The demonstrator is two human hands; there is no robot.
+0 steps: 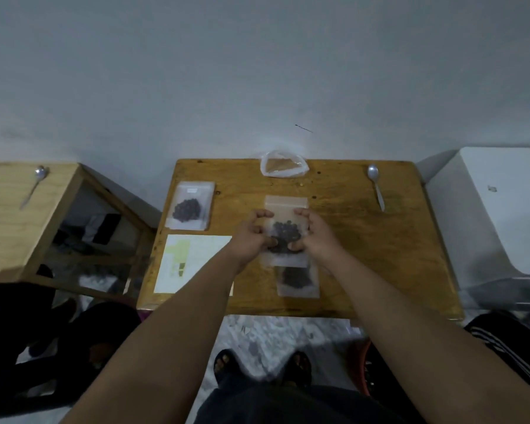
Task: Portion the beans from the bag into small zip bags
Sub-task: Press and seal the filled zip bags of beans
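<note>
Over the middle of the wooden table (380,255) I hold a small clear zip bag (285,209) with dark beans in its lower half. My left hand (251,237) grips its left edge and my right hand (314,234) grips its right edge, fingers curled round the plastic. A second filled zip bag (297,281) lies flat just below it, partly hidden by the held bag. A third filled zip bag (190,206) lies at the table's left. The crumpled, nearly empty clear source bag (283,166) sits at the far edge.
A metal spoon (376,186) lies at the table's far right. A sheet of paper (190,261) lies at the near left. A second wooden table (19,209) with another spoon (36,183) stands to the left, a white appliance (508,209) to the right.
</note>
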